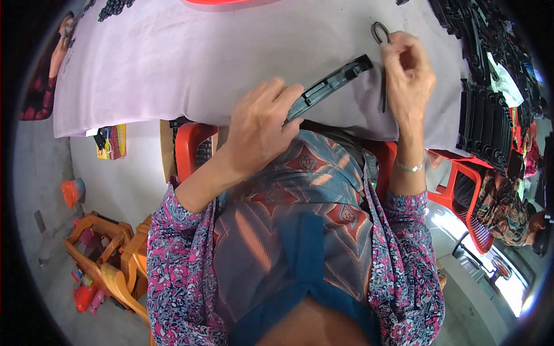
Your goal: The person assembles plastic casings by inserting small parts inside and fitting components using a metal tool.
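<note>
My left hand (262,124) is closed round one end of a long black plastic part (329,86) with a hollow, ribbed inside. The part slants up to the right, above the cloth-covered table (190,57). At the right, my right hand (408,78) pinches a thin dark cord (378,32). The cord makes a loop above the fingers, and a straight length hangs down beside the hand. Cord and black part are apart from each other. My right fingertips are partly blurred.
Stacks of black plastic parts (485,124) line the table's right side. A red tray (225,2) and a pile of small black pieces (112,8) lie at the far edge. Another person's arm (57,55) reaches in at the left. A red chair (470,202) stands at right.
</note>
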A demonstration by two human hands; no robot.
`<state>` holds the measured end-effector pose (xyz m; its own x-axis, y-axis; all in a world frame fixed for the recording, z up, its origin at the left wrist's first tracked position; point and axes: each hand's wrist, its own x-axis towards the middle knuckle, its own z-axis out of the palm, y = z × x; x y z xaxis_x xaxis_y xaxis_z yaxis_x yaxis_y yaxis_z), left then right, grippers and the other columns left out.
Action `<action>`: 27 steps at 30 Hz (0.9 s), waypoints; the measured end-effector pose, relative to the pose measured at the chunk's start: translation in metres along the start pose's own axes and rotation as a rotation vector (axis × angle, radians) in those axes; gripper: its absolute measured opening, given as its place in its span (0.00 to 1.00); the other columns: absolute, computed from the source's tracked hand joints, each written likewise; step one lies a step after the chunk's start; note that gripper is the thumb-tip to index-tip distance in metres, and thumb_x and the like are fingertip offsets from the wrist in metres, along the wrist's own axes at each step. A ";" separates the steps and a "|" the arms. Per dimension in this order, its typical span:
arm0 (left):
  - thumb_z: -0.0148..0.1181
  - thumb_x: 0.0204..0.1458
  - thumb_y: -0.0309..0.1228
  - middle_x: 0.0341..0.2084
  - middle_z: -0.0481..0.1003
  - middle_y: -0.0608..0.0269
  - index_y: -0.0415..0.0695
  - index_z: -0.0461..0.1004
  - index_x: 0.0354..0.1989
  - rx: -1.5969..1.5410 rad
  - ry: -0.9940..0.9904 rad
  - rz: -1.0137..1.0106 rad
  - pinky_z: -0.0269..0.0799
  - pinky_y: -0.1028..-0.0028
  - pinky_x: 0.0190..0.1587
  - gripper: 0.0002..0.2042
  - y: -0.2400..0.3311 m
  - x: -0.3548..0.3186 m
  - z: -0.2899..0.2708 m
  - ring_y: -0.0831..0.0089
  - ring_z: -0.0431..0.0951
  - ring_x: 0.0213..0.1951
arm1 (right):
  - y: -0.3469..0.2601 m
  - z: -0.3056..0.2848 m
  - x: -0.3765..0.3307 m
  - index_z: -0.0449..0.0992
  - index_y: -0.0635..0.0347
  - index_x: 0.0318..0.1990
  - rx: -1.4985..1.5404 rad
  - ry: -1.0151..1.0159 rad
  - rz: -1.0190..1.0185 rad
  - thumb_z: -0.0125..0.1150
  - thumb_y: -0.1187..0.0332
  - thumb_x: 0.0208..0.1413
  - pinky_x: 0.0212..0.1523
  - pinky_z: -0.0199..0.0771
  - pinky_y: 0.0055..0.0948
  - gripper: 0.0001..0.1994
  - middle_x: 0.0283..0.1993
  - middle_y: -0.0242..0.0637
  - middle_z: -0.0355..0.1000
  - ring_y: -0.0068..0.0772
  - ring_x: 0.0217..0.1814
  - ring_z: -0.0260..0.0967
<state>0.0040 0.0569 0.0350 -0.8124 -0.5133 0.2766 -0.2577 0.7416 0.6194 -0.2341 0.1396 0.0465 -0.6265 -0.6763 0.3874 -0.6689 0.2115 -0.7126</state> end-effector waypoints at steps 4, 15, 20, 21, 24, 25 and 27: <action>0.64 0.40 0.23 0.32 0.70 0.57 0.40 0.74 0.44 0.008 0.019 -0.017 0.70 0.61 0.39 0.18 -0.001 -0.002 0.002 0.56 0.74 0.37 | -0.042 -0.005 -0.026 0.75 0.65 0.41 0.052 -0.480 0.145 0.61 0.68 0.54 0.34 0.74 0.35 0.10 0.37 0.44 0.76 0.37 0.31 0.75; 0.66 0.42 0.23 0.31 0.69 0.54 0.40 0.74 0.43 0.000 0.062 0.009 0.70 0.61 0.37 0.17 -0.001 0.000 0.006 0.54 0.73 0.35 | -0.038 0.002 -0.033 0.73 0.67 0.40 0.226 -0.562 0.228 0.51 0.64 0.55 0.33 0.68 0.34 0.14 0.26 0.45 0.68 0.37 0.28 0.68; 0.65 0.42 0.22 0.31 0.68 0.55 0.39 0.75 0.43 -0.008 0.081 0.013 0.70 0.61 0.37 0.16 0.001 0.000 0.007 0.55 0.73 0.34 | -0.036 0.004 -0.035 0.73 0.66 0.38 0.235 -0.499 0.283 0.51 0.61 0.54 0.29 0.63 0.32 0.15 0.22 0.40 0.64 0.29 0.25 0.62; 0.65 0.42 0.21 0.31 0.68 0.55 0.39 0.75 0.43 0.000 0.098 0.024 0.70 0.61 0.37 0.16 0.001 0.001 0.006 0.55 0.73 0.34 | -0.036 0.004 -0.035 0.73 0.66 0.38 0.234 -0.499 0.283 0.51 0.61 0.54 0.29 0.63 0.32 0.15 0.22 0.40 0.64 0.29 0.25 0.62; 0.65 0.42 0.21 0.31 0.69 0.55 0.39 0.75 0.42 -0.024 0.104 0.044 0.70 0.62 0.37 0.16 -0.005 0.000 0.003 0.56 0.73 0.34 | -0.040 0.001 -0.037 0.73 0.65 0.38 0.267 -0.504 0.314 0.51 0.62 0.55 0.28 0.63 0.32 0.14 0.22 0.39 0.64 0.29 0.24 0.61; 0.65 0.42 0.21 0.31 0.69 0.55 0.39 0.75 0.42 -0.024 0.105 0.038 0.70 0.62 0.37 0.16 -0.008 0.000 0.002 0.56 0.73 0.34 | -0.045 0.000 -0.037 0.73 0.65 0.38 0.192 -0.537 0.300 0.53 0.63 0.54 0.29 0.64 0.32 0.13 0.23 0.40 0.66 0.31 0.24 0.63; 0.65 0.41 0.20 0.31 0.70 0.56 0.39 0.75 0.41 -0.013 0.086 0.056 0.70 0.62 0.38 0.16 -0.012 0.001 0.000 0.56 0.73 0.36 | -0.052 -0.004 -0.039 0.74 0.64 0.38 0.116 -0.562 0.283 0.55 0.64 0.53 0.29 0.66 0.33 0.12 0.24 0.41 0.68 0.33 0.24 0.65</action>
<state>0.0062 0.0479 0.0276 -0.7776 -0.5067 0.3724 -0.2056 0.7645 0.6109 -0.1767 0.1576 0.0704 -0.4461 -0.8790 -0.1685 -0.4412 0.3797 -0.8131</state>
